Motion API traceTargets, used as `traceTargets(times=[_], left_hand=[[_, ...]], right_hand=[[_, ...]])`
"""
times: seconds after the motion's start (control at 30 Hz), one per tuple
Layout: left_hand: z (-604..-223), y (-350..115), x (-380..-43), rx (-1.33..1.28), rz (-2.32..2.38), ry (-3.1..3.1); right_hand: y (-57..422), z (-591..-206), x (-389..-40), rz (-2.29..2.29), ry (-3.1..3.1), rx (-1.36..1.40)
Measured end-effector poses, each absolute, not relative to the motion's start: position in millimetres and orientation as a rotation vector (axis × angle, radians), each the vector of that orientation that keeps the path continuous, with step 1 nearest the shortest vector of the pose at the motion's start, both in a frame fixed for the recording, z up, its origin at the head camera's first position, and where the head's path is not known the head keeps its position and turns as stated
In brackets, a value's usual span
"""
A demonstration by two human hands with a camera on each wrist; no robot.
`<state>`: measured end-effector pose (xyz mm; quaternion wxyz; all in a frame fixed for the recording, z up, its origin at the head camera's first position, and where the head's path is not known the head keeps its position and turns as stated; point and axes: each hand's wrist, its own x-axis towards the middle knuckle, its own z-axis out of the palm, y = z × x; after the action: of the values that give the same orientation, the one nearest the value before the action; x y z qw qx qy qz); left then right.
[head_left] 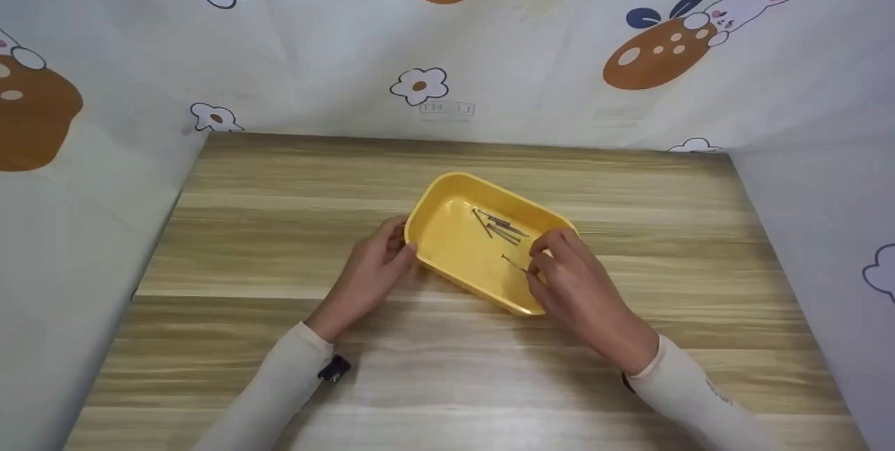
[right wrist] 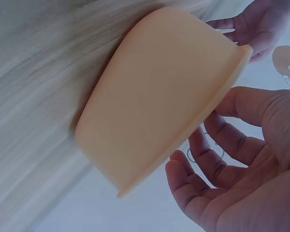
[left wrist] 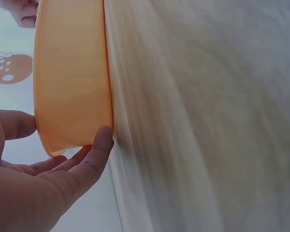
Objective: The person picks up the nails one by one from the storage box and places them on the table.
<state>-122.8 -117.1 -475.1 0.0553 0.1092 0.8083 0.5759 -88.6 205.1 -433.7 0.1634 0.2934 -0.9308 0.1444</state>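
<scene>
Yellow plastic, probably light, the tray (head_left: pixel 447 238) sits on the tabletop (head_left: pixel 280 189), gripped by the left hand (head_left: pixel 370 266); inside, the right hand (head_left: pixel 577 283) seems to pinch a thin nail (head_left: pixel 513 263), likely stiff, slippery, best held mid-length.

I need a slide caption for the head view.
Left hand holds a yellow rectangular plastic tray; right hand pinches a thin, dark metal fastener inside.

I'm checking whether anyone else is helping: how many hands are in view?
2: the left hand holds the yellow tray at its left end; the right hand, over its right end, pinches a thin metal piece. None seems hidden.
</scene>
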Motion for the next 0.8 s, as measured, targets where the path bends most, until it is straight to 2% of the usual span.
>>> traceTargets(times=[0.8], left_hand=[[-474.8,-115.7,-123.1,0.297,1.711,2.484]], right_hand=[[203.0,-431.8,-55.5,0.423,-2.593,0.955]])
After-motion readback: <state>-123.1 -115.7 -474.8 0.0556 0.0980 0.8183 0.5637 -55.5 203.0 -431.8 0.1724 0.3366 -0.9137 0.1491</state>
